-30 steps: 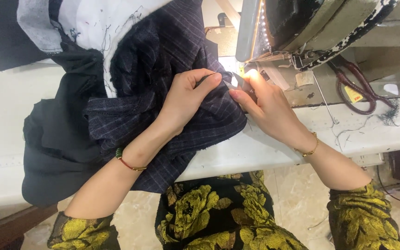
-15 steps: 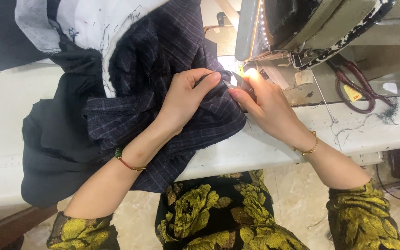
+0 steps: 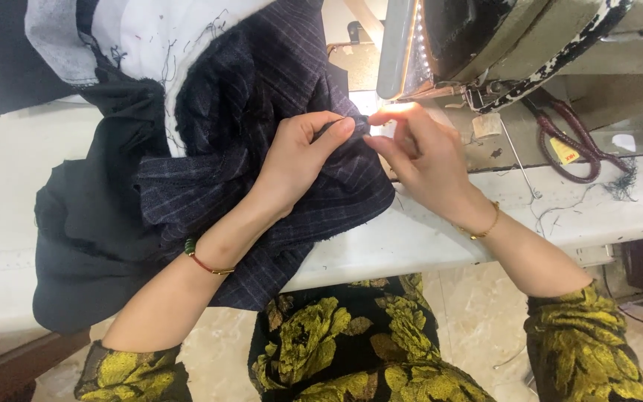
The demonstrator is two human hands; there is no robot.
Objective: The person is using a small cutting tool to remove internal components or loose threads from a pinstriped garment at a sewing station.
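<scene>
Both hands pinch the cloth's (image 3: 262, 149) edge: left hand (image 3: 303, 160) from above, right hand (image 3: 418, 152) beside it, crowded under the machine (image 3: 500, 37). Dark, soft, pinstriped folds overhang the pale surface's (image 3: 426, 238) near edge; scissors (image 3: 567, 145) lie well right.

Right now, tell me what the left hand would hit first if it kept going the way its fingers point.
The left hand points up and right, pinching the dark striped fabric. Going straight on, it would probably meet the right hand's fingertips first, just ahead, with the sewing machine head beyond; depth is unclear.

left hand (image 3: 299, 160) pinching, right hand (image 3: 422, 160) pinching
</scene>
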